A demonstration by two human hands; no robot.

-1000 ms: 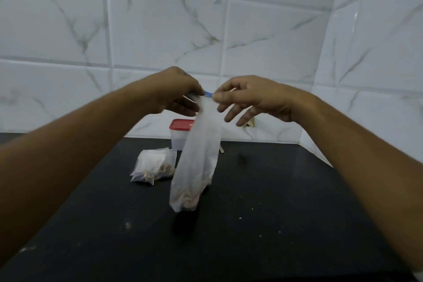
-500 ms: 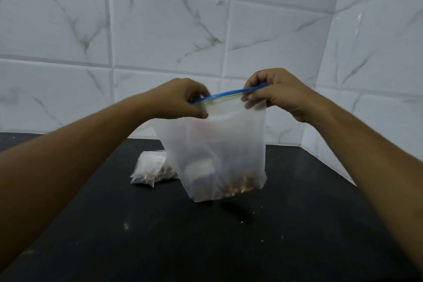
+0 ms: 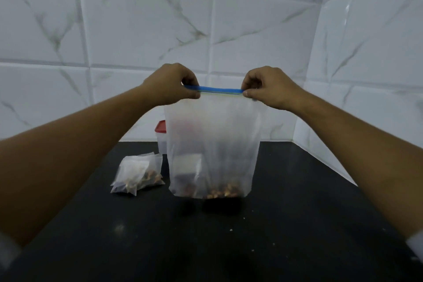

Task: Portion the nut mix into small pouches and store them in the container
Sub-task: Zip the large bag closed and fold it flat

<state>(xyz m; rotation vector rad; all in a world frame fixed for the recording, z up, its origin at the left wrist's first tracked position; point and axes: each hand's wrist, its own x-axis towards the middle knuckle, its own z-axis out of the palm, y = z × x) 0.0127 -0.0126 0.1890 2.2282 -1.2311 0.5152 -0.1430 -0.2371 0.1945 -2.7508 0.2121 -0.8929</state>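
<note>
The person's arms are bare from the left hand (image 3: 170,86) and the right hand (image 3: 266,87) back along both forearms. The left sleeve (image 3: 6,255) and the right sleeve (image 3: 415,246) are pale, whitish cloth, seen only as blurred edges near the elbows.

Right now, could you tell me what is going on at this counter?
A person holds a frosted zip bag upright by its blue zip strip, the left hand pinching one end and the right hand the other. A little nut mix sits at the bottom. Small filled pouches lie on the black counter beside it; a red-lidded container stands behind.
</note>
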